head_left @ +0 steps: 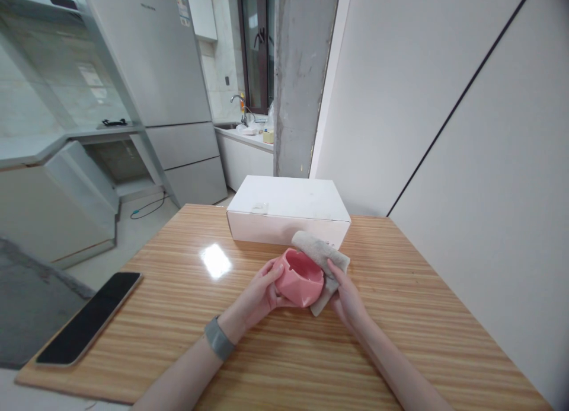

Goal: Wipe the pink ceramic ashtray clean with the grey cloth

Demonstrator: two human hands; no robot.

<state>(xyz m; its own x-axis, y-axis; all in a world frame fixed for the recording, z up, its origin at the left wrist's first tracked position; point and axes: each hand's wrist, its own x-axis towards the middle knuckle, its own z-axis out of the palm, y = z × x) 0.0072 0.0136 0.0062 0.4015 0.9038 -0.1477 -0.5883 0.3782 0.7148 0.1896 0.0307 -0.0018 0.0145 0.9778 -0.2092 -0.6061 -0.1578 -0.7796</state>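
A pink faceted ashtray [302, 283] with notches in its rim is held tilted above the wooden table [200, 351]. My left hand [265, 289] grips it from the left side, thumb near the rim and fingers underneath. On the other side my right hand [347, 295] is closed on a grey cloth [322, 254]. The cloth lies against the right side and rim of the ashtray, and part of it hangs down below. Some fingers of my right hand are hidden behind the cloth.
Just beyond my hands a white cardboard box [288, 203] stands on the table. A phone or tablet with a dark screen [91, 316] lies near the left edge. A white wall [466, 162] runs along the right, and a fridge [155, 73] stands behind.
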